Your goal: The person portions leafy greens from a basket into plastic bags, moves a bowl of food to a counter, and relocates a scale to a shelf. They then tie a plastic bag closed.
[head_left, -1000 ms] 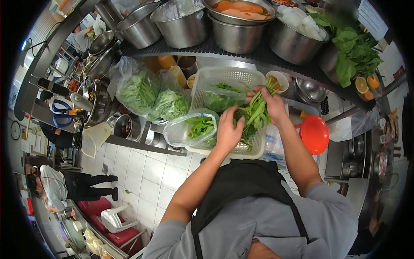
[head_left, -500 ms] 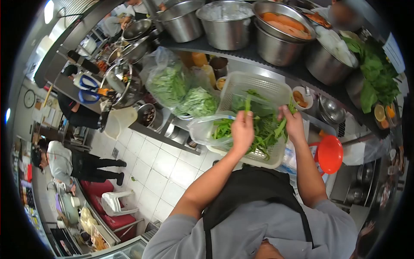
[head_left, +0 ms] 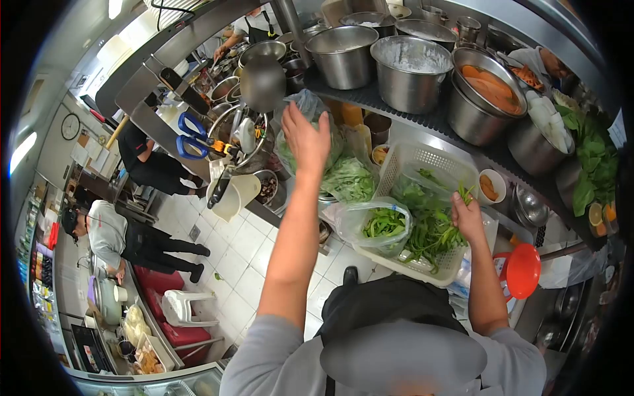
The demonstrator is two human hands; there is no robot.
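My left hand (head_left: 307, 140) reaches out over a plastic bag of leafy greens (head_left: 285, 153), fingers spread and nothing in them. Whether it touches the bag is unclear. My right hand (head_left: 467, 216) is closed round a small bunch of green stems (head_left: 466, 194) above the right side of a white perforated basket (head_left: 462, 261). Loose leafy greens (head_left: 432, 236) lie in the basket, beside an open clear bag with greens (head_left: 386, 224) at its left. Another bag of chopped greens (head_left: 350, 179) sits between my hands, left of the basket.
Steel pots (head_left: 411, 76) line the shelf above the basket. Blue-handled scissors (head_left: 191, 135) stick out near a steel bowl at the left. A red bowl (head_left: 524, 272) is at the right. Two people (head_left: 109, 234) stand at the left; others are behind the shelf.
My left hand has left the basket and moved up and left to the bag of greens, its fingers now spread. My right hand stays by the basket with stems. The view has shifted.
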